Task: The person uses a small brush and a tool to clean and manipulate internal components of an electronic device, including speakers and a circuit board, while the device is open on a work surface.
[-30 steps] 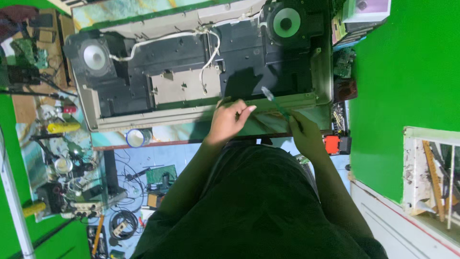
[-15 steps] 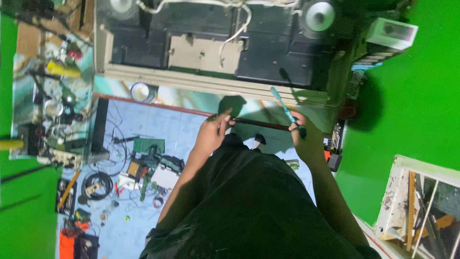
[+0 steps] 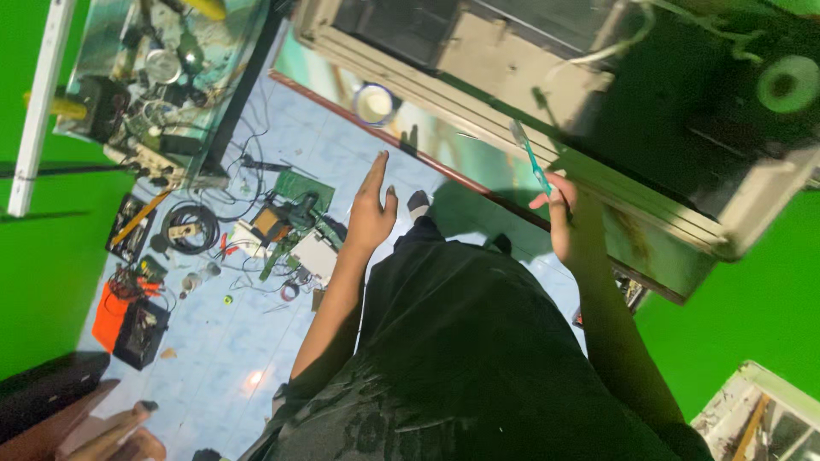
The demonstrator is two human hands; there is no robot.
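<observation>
1. A person in dark clothing stands over an opened flat-panel television chassis on a bench, seen from a head-worn camera looking down.
2. The right hand pinches the lower end of a teal toothbrush between thumb and fingertips; the handle rises out of the fingers and the bristle head sits above them, over the chassis's pale lower frame edge.
3. The left hand is empty, flat and open, its fingers held straight and close together with the thumb apart, hanging in the air below the bench's red-brown edge and well apart from the toothbrush.
4. A round speaker with a green-grey cone sits at the chassis's far corner, beside a loose white cable.
5. A small round white tub stands near the bench edge.
6. On the blue tiled floor below lie green circuit boards, a coil of black cable and an orange box.
7. No labels are legible at this size.
</observation>
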